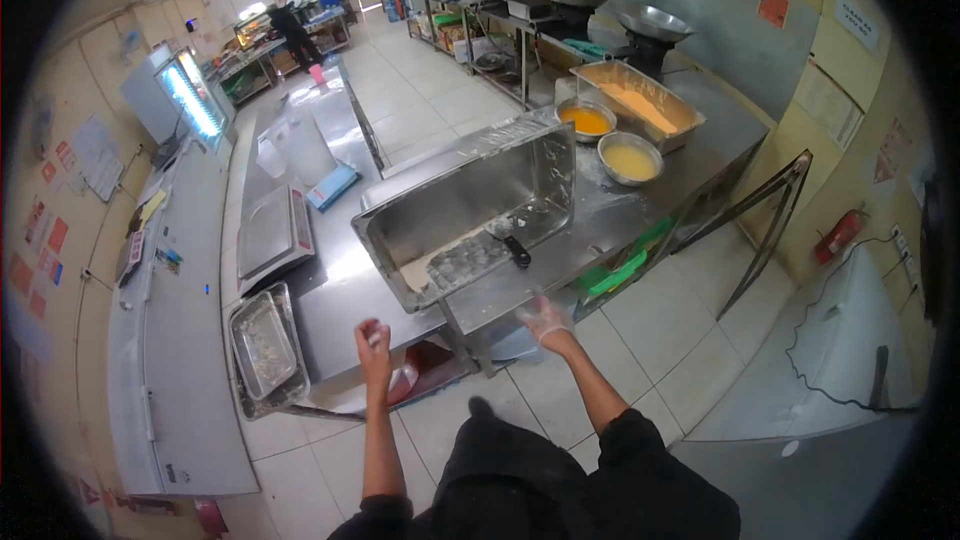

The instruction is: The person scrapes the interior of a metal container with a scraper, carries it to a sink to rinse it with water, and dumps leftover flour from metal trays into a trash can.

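A deep steel pan [470, 215] stands tilted on the steel table, its opening turned toward me, with pale flour-like residue on its inner wall. A black-handled tool [516, 251] lies against its lower side. My left hand [373, 336] is raised off the table's front edge, fingers curled; whatever they hold, if anything, is hidden. My right hand [546, 322], in a clear plastic glove, hovers by the front edge below the pan, fingers stretched out and holding nothing I can see.
Left lie a flour-dusted tray [285, 345], a scale [276, 230] and a blue box [333, 186]. Behind right stand a bowl of orange liquid [587, 121], a bowl of yellow liquid [630, 160] and a tub of orange powder [640, 105]. A person [292, 35] works far back.
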`<state>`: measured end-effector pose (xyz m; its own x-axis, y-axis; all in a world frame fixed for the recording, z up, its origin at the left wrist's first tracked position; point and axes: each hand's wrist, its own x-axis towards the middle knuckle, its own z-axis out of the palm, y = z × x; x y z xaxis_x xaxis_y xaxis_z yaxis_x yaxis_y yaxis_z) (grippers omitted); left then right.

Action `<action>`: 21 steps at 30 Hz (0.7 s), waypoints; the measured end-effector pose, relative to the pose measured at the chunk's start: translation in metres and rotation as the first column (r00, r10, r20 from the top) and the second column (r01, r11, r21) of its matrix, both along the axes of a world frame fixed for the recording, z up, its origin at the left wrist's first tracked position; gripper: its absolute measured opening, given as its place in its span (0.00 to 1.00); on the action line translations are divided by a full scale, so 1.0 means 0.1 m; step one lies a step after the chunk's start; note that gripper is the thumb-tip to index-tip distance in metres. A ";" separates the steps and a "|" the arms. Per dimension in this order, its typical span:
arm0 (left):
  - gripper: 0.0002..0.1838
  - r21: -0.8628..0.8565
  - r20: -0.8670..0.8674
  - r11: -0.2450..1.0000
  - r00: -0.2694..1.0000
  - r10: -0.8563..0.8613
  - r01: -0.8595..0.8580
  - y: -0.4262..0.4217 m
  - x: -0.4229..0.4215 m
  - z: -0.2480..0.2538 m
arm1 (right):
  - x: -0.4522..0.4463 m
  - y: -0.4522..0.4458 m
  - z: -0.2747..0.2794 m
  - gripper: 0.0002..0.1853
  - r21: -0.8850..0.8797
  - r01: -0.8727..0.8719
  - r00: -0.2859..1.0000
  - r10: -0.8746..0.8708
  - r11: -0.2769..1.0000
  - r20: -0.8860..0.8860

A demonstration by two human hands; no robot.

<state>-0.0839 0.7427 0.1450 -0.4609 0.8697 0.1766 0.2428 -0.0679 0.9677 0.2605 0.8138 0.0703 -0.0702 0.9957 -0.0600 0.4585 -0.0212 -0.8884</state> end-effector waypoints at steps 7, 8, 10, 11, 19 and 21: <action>0.28 0.234 -0.205 0.972 0.975 0.084 -0.034 1.31 -0.11 0.56 | -0.43 1.22 0.06 0.37 0.104 -0.077 0.768 -0.007 0.992 0.641; 0.28 0.203 -0.208 0.978 0.975 0.081 -0.038 1.37 -0.12 0.58 | -0.42 1.34 0.01 0.35 0.046 -0.123 0.751 0.063 0.991 0.657; 0.22 0.270 -0.147 0.963 0.988 0.049 -0.008 1.69 -0.10 0.66 | -0.42 1.73 -0.12 0.34 0.014 -0.164 0.724 0.111 0.986 0.681; 0.22 0.263 -0.137 0.965 0.990 0.046 -0.008 1.80 -0.09 0.68 | -0.43 1.88 -0.31 0.34 0.051 -0.239 0.607 0.108 0.970 0.787; 0.11 0.341 -0.106 0.921 0.966 0.235 -0.187 2.21 -0.17 0.61 | 0.16 2.33 -0.03 0.16 -0.158 -0.594 0.364 0.438 0.789 0.822; 0.11 0.348 -0.107 0.903 0.946 0.305 -0.252 2.30 -0.22 0.63 | 0.41 2.35 0.53 0.14 -0.086 -0.569 0.474 0.412 0.818 0.779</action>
<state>-0.1055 0.9728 0.2078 -0.6193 0.5914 0.5165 0.4429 -0.2800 0.8517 0.3018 1.0483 0.1229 -0.5592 0.8097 -0.1779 0.8267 0.5285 -0.1932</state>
